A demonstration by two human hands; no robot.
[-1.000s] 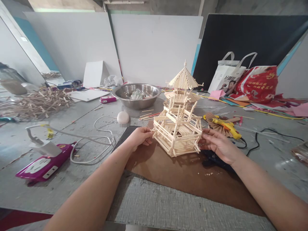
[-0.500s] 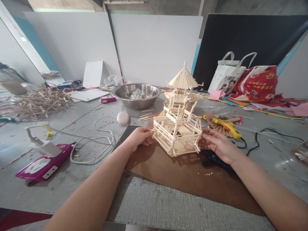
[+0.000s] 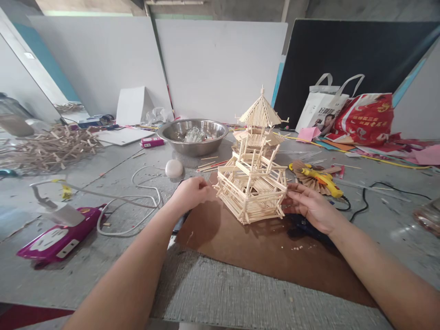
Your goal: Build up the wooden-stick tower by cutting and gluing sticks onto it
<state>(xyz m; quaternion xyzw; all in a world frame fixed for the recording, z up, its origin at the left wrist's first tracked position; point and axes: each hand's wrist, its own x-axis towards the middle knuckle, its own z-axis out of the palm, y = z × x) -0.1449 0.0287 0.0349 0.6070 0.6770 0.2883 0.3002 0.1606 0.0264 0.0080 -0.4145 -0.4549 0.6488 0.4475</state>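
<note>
A pagoda model (image 3: 252,192) built of thin pale wooden sticks stands upright, with a pointed roof over a wide railed base. At its right edge, my right hand (image 3: 311,206) grips the base between thumb and fingers. My left hand (image 3: 193,192) is beside the left corner, its fingers bent together; whether anything is in them is hidden. Under the model lies a brown sheet (image 3: 220,243) with small pale crumbs. Partly covered by my right hand is a dark object (image 3: 305,229) whose kind I cannot make out.
Behind the model stand a steel basin (image 3: 194,144) and loose sticks. A yellow glue gun (image 3: 321,181) with a black cord lies at right. A purple power strip (image 3: 62,238), a white cable and a heap of wooden strips (image 3: 55,146) are at left. Bags (image 3: 366,119) stand at the back right.
My left hand has shifted left, a little away from the model's corner. My right hand stays at the right edge. The view has moved slightly.
</note>
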